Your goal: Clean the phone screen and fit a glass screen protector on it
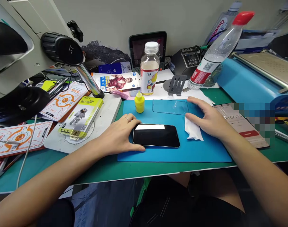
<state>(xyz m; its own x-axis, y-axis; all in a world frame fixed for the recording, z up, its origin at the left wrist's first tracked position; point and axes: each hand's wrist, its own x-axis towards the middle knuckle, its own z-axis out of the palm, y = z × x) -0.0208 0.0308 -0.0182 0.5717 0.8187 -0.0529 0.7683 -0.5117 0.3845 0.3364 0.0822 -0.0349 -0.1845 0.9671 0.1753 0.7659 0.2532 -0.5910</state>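
Observation:
My left hand [121, 134] curls around the left end of a dark-screened smartphone [155, 136], thumb at the near edge and fingers at the far edge. The phone lies face up on a blue mat [167, 155]. Behind it lies a clear glass screen protector [170, 107] with a dark border. At its right end is my right hand [209, 118], thumb and fingers spread about the corners; whether they touch the glass cannot be told. A crumpled white tissue [193, 130] lies below the right thumb. A small yellow bottle [139, 103] stands behind the phone.
Left are a microscope arm [61, 49], a yellow battery box [82, 116] and orange-white boxes [65, 100]. Behind stand a drink bottle [149, 67], a phone stand [177, 85] and a tilted red-capped bottle [210, 60]. Right, a phone showing a timer [241, 123] lies beside a blue machine [245, 82].

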